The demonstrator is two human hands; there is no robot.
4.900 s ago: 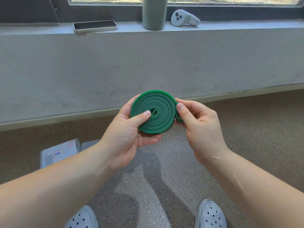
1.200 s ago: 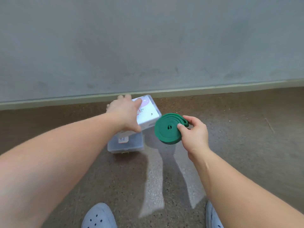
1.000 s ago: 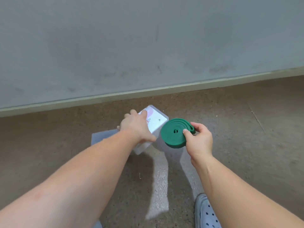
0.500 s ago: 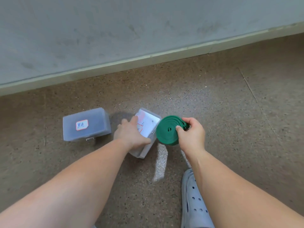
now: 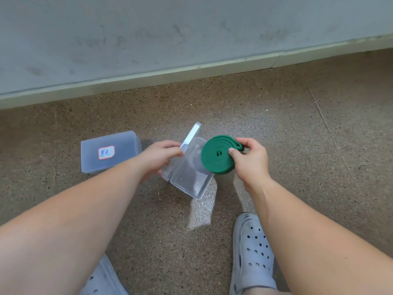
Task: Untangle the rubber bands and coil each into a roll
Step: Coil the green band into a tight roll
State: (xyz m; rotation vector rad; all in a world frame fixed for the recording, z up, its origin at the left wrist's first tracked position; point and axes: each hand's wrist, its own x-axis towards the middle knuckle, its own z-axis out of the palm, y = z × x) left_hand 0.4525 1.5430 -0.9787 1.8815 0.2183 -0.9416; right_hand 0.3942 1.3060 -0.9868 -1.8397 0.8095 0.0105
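Observation:
A green rubber band (image 5: 214,155), coiled into a flat roll, is pinched in my right hand (image 5: 251,159), thumb on its face. It hovers over the right end of a clear plastic box (image 5: 188,179) that sits on the floor. The box's lid (image 5: 190,136) stands raised on the left side, and my left hand (image 5: 160,157) holds that lid by its edge. The inside of the box looks bare.
A second clear box (image 5: 110,151), closed, with a red-bordered label, lies on the speckled floor left of my left hand. A grey wall with a pale skirting board (image 5: 191,70) runs behind. My white clogs (image 5: 252,252) stand close below.
My left hand has swung the clear box's lid up and open. The coiled green band in my right hand has moved over the box's open side. My view has tilted further down.

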